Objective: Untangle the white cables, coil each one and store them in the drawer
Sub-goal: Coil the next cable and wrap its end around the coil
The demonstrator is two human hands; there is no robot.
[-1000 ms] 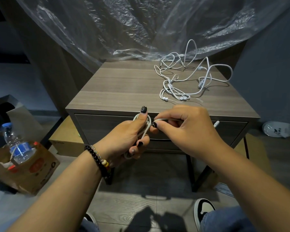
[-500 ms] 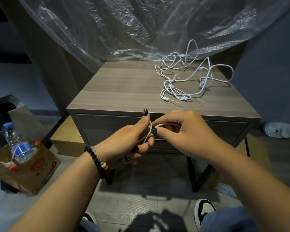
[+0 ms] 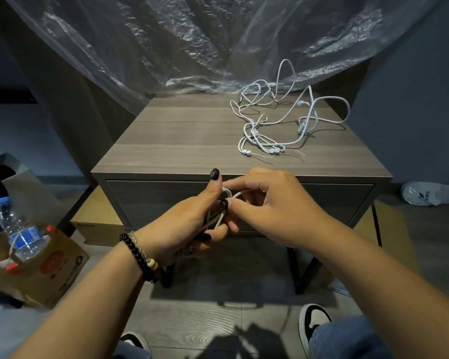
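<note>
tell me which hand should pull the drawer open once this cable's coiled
Probably the right hand: it only pinches the loose end of the white cable coil, which the left hand grips, and it sits right before the closed grey wooden drawer front.

no legible text, labels too blurred

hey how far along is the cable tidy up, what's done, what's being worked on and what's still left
Done: one white cable is free of the pile. In hand: the left hand holds its loops while the right hand pinches its end. Left: the tangled heap of white cables lies on the grey wooden nightstand, and the drawer is shut, so nothing looks stored.
</note>
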